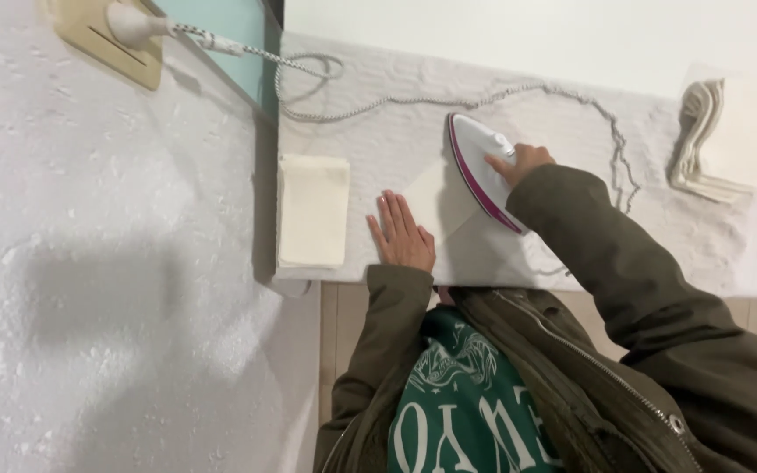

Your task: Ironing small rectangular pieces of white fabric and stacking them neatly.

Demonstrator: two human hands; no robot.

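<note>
My right hand (521, 163) grips the handle of a white and magenta iron (477, 166), which rests on a cream cloth (449, 208) spread on the white padded board (571, 131). My left hand (401, 232) lies flat with fingers together on the cloth's near left corner, just left of the iron. The iron's braided cord (378, 101) runs across the board to a plug (133, 24) in a beige wall socket (102, 35) at the top left.
A folded cream cloth (313, 210) lies at the board's left end. A stack of folded cream cloths (725, 136) sits at the far right. A rough white wall (107, 263) fills the left side. My olive jacket and green shirt fill the foreground.
</note>
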